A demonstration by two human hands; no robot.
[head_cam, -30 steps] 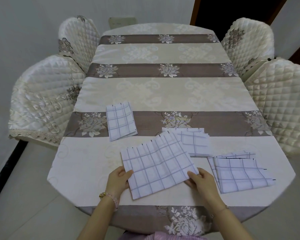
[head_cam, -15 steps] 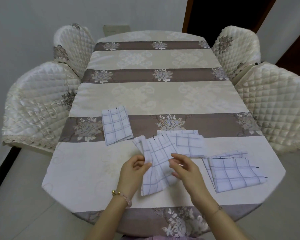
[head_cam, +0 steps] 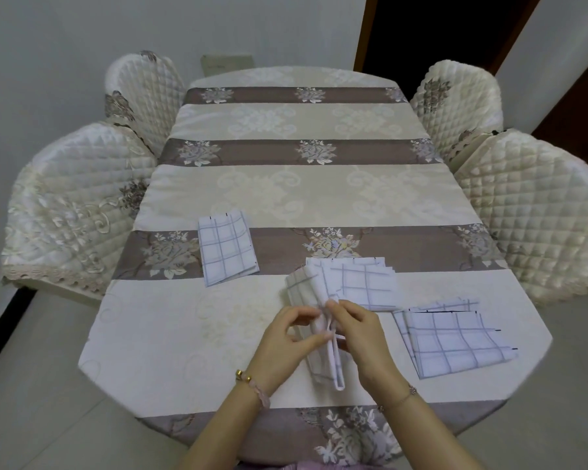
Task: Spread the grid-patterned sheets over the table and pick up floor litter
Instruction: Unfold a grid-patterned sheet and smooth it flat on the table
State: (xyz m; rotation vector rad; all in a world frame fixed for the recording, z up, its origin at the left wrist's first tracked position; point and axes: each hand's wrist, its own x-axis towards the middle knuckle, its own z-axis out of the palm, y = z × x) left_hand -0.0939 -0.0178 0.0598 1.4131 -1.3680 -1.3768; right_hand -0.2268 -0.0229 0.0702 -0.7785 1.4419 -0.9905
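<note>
Hands (both) [head_cam: 287, 334] [head_cam: 360, 330] pinch gathered sheet [head_cam: 323, 361].

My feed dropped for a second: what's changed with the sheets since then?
The front sheet, flat before, is gathered into a narrow fold; left hand and right hand moved inward and pinch it. The folded sheet at left, middle stack and right stack stayed put.

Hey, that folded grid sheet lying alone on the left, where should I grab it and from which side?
The lone sheet lies flat, so probably pinch its near right corner, where the layers fan slightly, reaching in from the near side. The left hand is closer, but it and the right hand now pinch the gathered sheet.
</note>
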